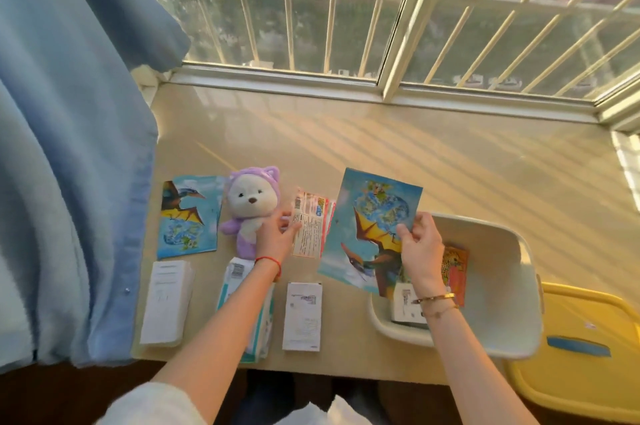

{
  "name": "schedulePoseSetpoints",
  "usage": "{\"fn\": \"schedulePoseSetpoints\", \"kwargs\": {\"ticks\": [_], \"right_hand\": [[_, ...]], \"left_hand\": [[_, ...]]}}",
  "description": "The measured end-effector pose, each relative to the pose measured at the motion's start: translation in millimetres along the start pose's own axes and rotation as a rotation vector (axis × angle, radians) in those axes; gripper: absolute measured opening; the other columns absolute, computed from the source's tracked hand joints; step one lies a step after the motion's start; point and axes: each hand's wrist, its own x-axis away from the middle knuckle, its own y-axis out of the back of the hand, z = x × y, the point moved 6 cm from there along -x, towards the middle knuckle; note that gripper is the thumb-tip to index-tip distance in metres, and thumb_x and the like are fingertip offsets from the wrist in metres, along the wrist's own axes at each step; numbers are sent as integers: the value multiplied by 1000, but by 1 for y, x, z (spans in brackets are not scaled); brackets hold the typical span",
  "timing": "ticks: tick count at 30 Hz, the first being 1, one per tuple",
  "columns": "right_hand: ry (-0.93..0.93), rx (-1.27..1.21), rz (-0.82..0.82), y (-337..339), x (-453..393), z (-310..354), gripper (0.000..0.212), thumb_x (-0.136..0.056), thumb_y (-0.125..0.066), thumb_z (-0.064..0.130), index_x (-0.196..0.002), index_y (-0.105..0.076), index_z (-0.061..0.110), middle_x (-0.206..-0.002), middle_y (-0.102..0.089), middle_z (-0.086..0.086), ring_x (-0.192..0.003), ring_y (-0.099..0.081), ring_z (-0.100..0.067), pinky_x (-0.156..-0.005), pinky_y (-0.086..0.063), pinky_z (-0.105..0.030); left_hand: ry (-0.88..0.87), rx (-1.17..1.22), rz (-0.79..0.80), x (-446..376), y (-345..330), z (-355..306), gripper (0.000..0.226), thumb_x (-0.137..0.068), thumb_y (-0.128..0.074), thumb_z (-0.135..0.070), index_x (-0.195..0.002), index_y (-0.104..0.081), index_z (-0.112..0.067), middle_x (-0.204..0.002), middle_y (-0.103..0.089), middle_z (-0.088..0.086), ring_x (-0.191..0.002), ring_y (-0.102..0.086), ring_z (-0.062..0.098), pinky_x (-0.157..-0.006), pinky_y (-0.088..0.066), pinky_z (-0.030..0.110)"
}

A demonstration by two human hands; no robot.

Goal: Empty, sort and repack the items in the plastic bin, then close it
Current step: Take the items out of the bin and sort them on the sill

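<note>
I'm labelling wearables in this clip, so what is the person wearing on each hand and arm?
The left hand is bare, with a thin red string bracelet at the wrist and a white fuzzy sleeve pushed up towards the elbow. The right hand is bare too, with a slim gold bangle and a finer chain bracelet just below it. No rings are visible.

1 head-worn wide-angle view looks forward and steeply down from above the near edge of the windowsill counter, close over both forearms. It faces the barred window; a blue curtain fills the left side, and straight lines bow toward the edges.
</note>
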Motion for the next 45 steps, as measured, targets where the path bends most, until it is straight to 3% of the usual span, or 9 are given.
{"fn": "schedulePoseSetpoints", "kwargs": {"ticks": [7,12,15,18,22,30,36,42,45], "right_hand": [[-63,56,-75,-33,-6,-8,13,-90,-60,6,-95,-51,16,-80,-67,-1,-75,-64,-19,-67,-50,-33],[-66,52,-70,-51,-6,0,12,-90,-60,8,-95,-52,15,-74,-67,-8,-65,-59,-20,-62,-47,-28],[-49,51,-53,-67,-2,23,13,-91,-60,9,-95,-50,17,-61,-57,-1,-54,-45,-9,-55,-37,-21],[-35,19,12,-98,4,54,18,-90,-59,12,-89,-49,27,-69,-65,-18,-57,-55,-25,-56,-44,-34],[-27,11,130,-157,22,99,18,-90,-59,16,-87,-48,31,-79,-71,-14,-74,-67,-37,-63,-55,-53],[25,39,317,-304,51,149,13,-88,-61,18,-89,-51,26,-91,-70,-5,-82,-69,-21,-71,-58,-47],[-40,127,412,-393,51,124,11,-91,-58,11,-98,-50,14,-96,-70,-4,-86,-68,-19,-78,-57,-44],[-53,251,479,-441,41,100,23,-93,-55,13,-115,-52,7,-108,-67,-12,-86,-60,-22,-72,-44,-28],[-54,305,533,-452,41,96,30,-95,-55,17,-122,-50,5,-118,-65,-14,-104,-63,-29,-82,-47,-31]], "left_hand": [[24,-67,223,-55,-50,39,33,-90,-60,-8,-122,-57,-4,-112,-66,17,-99,-64,27,-87,-51,33],[-88,-200,256,-56,-34,41,37,-91,-58,-11,-127,-57,-7,-113,-68,14,-101,-66,25,-88,-49,27],[-199,-298,191,-48,8,30,32,-90,-55,-18,-122,-60,-16,-103,-71,7,-95,-68,21,-82,-51,30],[-285,-370,75,-41,70,22,29,-90,-56,-18,-118,-62,-19,-103,-69,6,-95,-64,24,-76,-45,26],[-359,-453,-46,-32,160,27,26,-91,-58,-17,-117,-63,-16,-114,-66,6,-101,-62,26,-82,-51,38],[-417,-550,-269,-12,297,60,25,-87,-57,-19,-110,-65,-15,-108,-68,4,-100,-62,25,-89,-49,36],[-411,-528,-291,-6,327,94,24,-91,-54,-19,-112,-64,-13,-110,-66,2,-103,-61,19,-91,-50,39],[-370,-547,-293,-8,325,120,23,-90,-55,-19,-111,-64,-13,-106,-67,1,-98,-61,18,-87,-51,35],[-344,-562,-259,-7,316,125,26,-87,-64,-12,-113,-64,-13,-107,-68,2,-99,-63,19,-86,-53,39]]}}
